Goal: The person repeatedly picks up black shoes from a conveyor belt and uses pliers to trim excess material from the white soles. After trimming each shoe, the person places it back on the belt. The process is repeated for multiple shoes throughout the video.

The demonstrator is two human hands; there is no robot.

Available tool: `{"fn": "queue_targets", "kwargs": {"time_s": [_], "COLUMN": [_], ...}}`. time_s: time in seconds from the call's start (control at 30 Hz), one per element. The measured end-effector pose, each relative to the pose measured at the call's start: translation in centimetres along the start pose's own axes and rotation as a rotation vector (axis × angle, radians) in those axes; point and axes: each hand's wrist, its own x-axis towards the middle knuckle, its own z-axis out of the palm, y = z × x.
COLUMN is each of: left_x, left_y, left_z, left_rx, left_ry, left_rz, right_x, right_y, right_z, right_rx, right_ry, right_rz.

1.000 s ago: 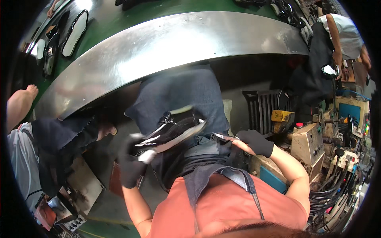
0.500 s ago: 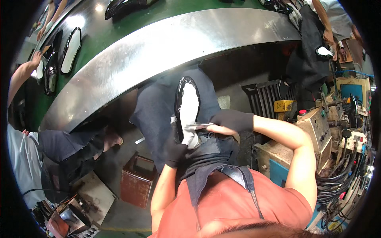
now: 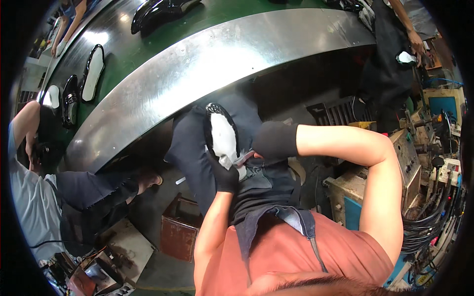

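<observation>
**Shoe turned sole-up on worker's lap**

A seated worker in an orange top and dark apron (image 3: 261,197) holds a black shoe (image 3: 222,135) against the lap, its white sole facing up and its toe pointing away toward the conveyor. The left hand (image 3: 224,175), in a black glove, is closed around the heel end from below. The right hand (image 3: 274,140), also gloved in black, is curled shut at the shoe's right edge near the heel; whether it grips a tool or only the shoe cannot be told from this view.

A second ago the shoe lay crosswise between the 2 hands, side-on, with the right hand held apart from it. Half a second ago it had swung upright with the sole showing, and the right hand had closed in. Now both hands meet at the heel, which suggests work on the sole's rear edge is under way rather than mere repositioning.

A rust-coloured box (image 3: 180,227) stands on the floor just left of the worker's knees. Further left sits another person in a grey shirt (image 3: 29,197). Beyond the lap curves a steel worktop (image 3: 237,54), and behind it a green belt (image 3: 123,54) carries more shoes, 1 sole-up (image 3: 92,74). Machines and cables (image 3: 434,197) crowd the right.
</observation>
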Motion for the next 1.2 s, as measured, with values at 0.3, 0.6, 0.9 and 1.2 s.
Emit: {"fn": "queue_targets", "kwargs": {"time_s": [0.3, 0.6, 0.9, 1.2], "left_x": [3.9, 3.4, 3.2, 4.1], "left_y": [1.4, 1.3, 3.6, 3.6], "left_z": [-3.5, -0.5, -4.5, -1.1], "left_rx": [-0.529, -0.237, -0.302, -0.377], "left_ry": [-0.388, -0.151, -0.595, -0.195], "left_rz": [-0.372, -0.085, -0.182, -0.224], "right_x": [-0.9, -5.5, -2.1, -7.9], "right_y": [-1.0, -3.0, 1.6, -0.3], "right_z": [6.0, 2.0, 4.3, 4.8], "right_rx": [0.358, 0.228, 0.256, 0.640], "right_ry": [0.189, -0.020, 0.200, 0.226], "right_rz": [-0.189, 0.012, 0.029, 0.180]}}
